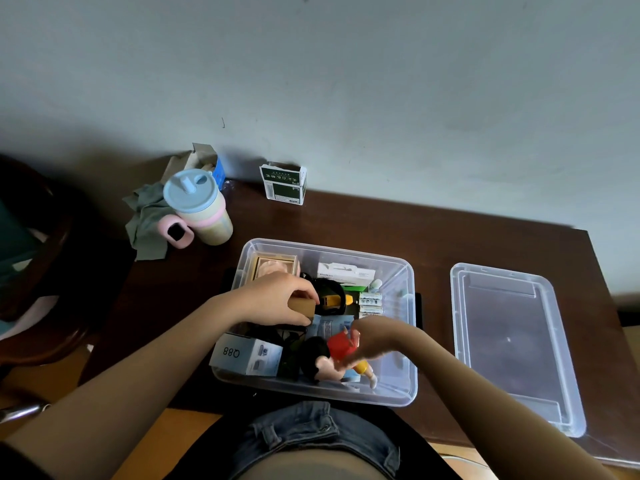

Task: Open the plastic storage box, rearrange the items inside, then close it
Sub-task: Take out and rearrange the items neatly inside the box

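Denim-clad lap (311, 434) at near tabletop edge. Dark wooden tabletop (346, 223) carries all. Clear plastic storage box (410, 341) open at centre, crowded with items. Lid (512, 341) flat just right of box, apart from it. Left hand (277, 299) inside box, fingers curled round brown cardboard box (302, 305). Right hand (375, 337) over box's near right part, fingers pinching red piece (341, 344), seemingly part of toy figure (329, 367); blurred. White Q88 carton (246, 355) in near left corner.

Lidded cup (202, 206) beside grey cloth (147, 221); carton (284, 184) behind.
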Demonstrator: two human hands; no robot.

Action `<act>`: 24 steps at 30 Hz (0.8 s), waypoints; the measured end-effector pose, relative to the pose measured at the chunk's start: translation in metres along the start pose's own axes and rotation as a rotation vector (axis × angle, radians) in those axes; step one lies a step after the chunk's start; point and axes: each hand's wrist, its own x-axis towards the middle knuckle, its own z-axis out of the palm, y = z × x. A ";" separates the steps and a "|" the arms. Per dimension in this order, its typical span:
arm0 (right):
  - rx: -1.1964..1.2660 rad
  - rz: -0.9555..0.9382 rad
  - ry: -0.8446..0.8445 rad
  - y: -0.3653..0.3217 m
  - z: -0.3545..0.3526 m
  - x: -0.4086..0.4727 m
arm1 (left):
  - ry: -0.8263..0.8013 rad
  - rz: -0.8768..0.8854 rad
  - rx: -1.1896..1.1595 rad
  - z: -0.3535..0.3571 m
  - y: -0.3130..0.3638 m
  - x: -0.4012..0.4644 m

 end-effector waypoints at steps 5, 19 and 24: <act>0.145 -0.024 0.013 -0.001 0.012 -0.004 | -0.019 -0.015 -0.054 0.003 -0.002 0.000; 0.816 -0.063 0.001 0.024 -0.031 -0.033 | -0.017 -0.037 -0.238 0.003 -0.011 0.002; 1.008 -0.064 0.039 0.022 -0.036 -0.033 | 0.019 -0.024 0.028 -0.001 -0.012 0.000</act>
